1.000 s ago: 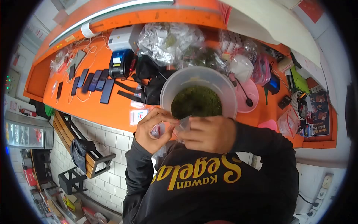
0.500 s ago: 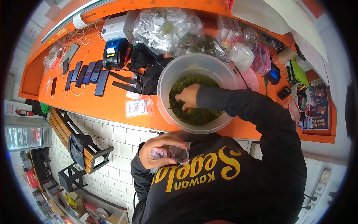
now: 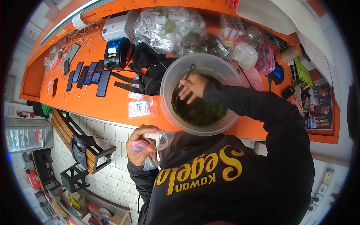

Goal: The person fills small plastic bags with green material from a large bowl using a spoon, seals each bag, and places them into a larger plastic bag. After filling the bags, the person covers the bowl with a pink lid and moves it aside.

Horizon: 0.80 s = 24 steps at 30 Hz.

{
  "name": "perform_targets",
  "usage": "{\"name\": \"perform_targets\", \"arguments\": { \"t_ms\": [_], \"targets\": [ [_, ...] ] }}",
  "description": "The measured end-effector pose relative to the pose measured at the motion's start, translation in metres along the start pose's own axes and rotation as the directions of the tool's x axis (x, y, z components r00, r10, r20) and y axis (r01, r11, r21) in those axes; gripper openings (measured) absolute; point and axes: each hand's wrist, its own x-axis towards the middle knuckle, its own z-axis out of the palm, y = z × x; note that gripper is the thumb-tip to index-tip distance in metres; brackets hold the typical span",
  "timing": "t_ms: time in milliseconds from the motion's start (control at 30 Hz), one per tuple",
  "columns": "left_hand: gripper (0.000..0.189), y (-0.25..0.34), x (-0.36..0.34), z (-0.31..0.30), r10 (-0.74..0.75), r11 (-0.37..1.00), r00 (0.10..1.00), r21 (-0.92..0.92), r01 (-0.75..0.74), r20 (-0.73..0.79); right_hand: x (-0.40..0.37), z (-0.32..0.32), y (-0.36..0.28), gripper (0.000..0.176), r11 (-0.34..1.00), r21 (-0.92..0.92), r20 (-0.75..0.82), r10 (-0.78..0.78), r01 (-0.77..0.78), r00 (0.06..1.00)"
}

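Note:
A large translucent tub point(image 3: 219, 67) stands at the counter's front edge, with dark green shredded or leafy matter point(image 3: 204, 114) inside. My right hand point(image 3: 193, 88) is in the tub, its fingers round a thin dark-handled utensil point(image 3: 190, 71). The utensil's handle points up towards the far rim; its lower end is hidden. Left of the tub and lower down, my left hand point(image 3: 138, 144) is closed round a bundle of pink-edged plastic bags point(image 3: 139, 146). One clear bag point(image 3: 164, 139) sticks out from that hand towards the tub with its mouth open.
Several phones point(image 3: 89, 75) lie at the left of the orange counter point(image 3: 75, 103), near a blue-black printer point(image 3: 115, 54). A black bag point(image 3: 152, 71) and a printed packet point(image 3: 139, 108) lie beside the tub. Plastic bags point(image 3: 168, 28) are piled behind; a wooden bench point(image 3: 67, 131) stands left.
My left hand has moved left and slightly up with the bags, away from the tub. My right hand has risen slightly, and the utensil's handle now shows upright above it.

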Motion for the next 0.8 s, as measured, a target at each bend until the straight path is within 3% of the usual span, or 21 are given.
{"name": "perform_targets", "arguments": {
  "t_ms": [133, 300, 367, 400, 467, 500, 600, 633, 700, 733, 800],
  "targets": [
    [0.063, 0.012, 0.023, 0.012, 0.017, 0.999, 0.992, 0.045, -0.012, -0.125, -0.046, -0.007, -0.033, 0.036, 0.997, 0.013, -0.098, -0.078, 0.079, 0.992],
    [0.053, 0.017, 0.06, 0.024, -0.021, 0.998, 0.992, 0.055, 0.028, -0.122, -0.113, -0.012, -0.071, 0.04, 0.966, 0.014, -0.187, -0.252, 0.259, 0.949],
    [0.046, 0.015, 0.073, 0.03, -0.05, 0.987, 0.991, 0.147, 0.068, -0.123, -0.14, -0.007, -0.086, 0.039, 0.893, -0.13, -0.327, -0.448, 0.43, 0.832],
    [0.042, 0.018, 0.079, 0.039, -0.11, 0.982, 0.985, 0.136, 0.128, -0.132, -0.152, -0.002, -0.091, 0.039, 0.896, -0.128, -0.333, -0.444, 0.426, 0.832],
    [0.041, 0.007, 0.089, 0.045, -0.123, 0.968, 0.985, 0.204, 0.145, -0.118, -0.172, 0.009, -0.096, 0.034, 0.726, -0.303, -0.353, -0.687, 0.617, 0.635],
    [0.041, 0.002, 0.093, 0.048, -0.128, 0.95, 0.986, 0.272, 0.153, -0.107, -0.18, 0.014, -0.094, 0.034, 0.726, -0.304, -0.356, -0.687, 0.617, 0.633],
    [0.042, -0.003, 0.101, 0.062, -0.147, 0.952, 0.982, 0.251, 0.174, -0.122, -0.191, 0.021, -0.082, 0.021, 0.443, -0.575, -0.106, -0.874, 0.688, 0.474],
    [0.043, -0.003, 0.103, 0.064, -0.148, 0.956, 0.982, 0.237, 0.171, -0.113, -0.195, 0.02, -0.082, 0.021, 0.443, -0.576, -0.109, -0.875, 0.687, 0.473],
    [0.043, -0.002, 0.103, 0.064, -0.156, 0.939, 0.978, 0.286, 0.19, -0.138, -0.201, 0.019, -0.083, 0.022, 0.002, -0.799, 0.315, -0.851, 0.602, 0.421],
    [0.042, 0.002, 0.103, 0.065, -0.2, 0.918, 0.967, 0.314, 0.242, -0.159, -0.201, 0.021, -0.08, 0.022, 0.002, -0.799, 0.315, -0.85, 0.601, 0.422],
    [0.042, 0.003, 0.103, 0.066, -0.242, 0.894, 0.953, 0.34, 0.293, -0.183, -0.199, 0.027, -0.074, 0.037, -0.132, -0.823, 0.357, -0.877, 0.553, 0.322]
  ]
}}
